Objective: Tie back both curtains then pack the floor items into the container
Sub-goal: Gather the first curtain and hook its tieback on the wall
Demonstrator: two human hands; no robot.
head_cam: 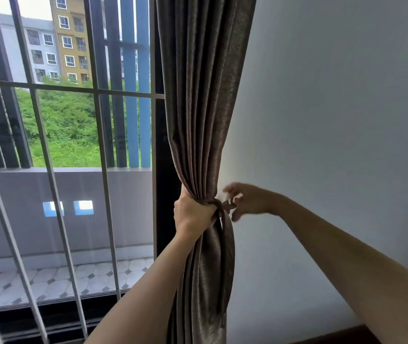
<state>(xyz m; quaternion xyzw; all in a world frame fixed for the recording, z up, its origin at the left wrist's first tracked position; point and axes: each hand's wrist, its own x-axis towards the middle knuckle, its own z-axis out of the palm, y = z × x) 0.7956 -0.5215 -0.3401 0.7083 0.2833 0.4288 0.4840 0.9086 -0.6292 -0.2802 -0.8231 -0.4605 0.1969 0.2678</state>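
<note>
A grey-brown curtain [203, 108] hangs gathered at the right edge of the window, against the white wall. My left hand [191, 213] grips the bunched folds at waist height. A tie-back strap [224, 209] of the same fabric circles the bunch just right of that hand, its loose end hanging down. My right hand [246, 201] is at the wall beside the strap, blurred, fingers spread around the strap's end; whether it holds the strap I cannot tell. The other curtain, the floor items and the container are out of sight.
White window bars [49, 155] run across the glass on the left. A dark window frame [160, 157] stands just left of the curtain. The white wall [334, 120] fills the right side. A dark strip shows at the bottom right corner.
</note>
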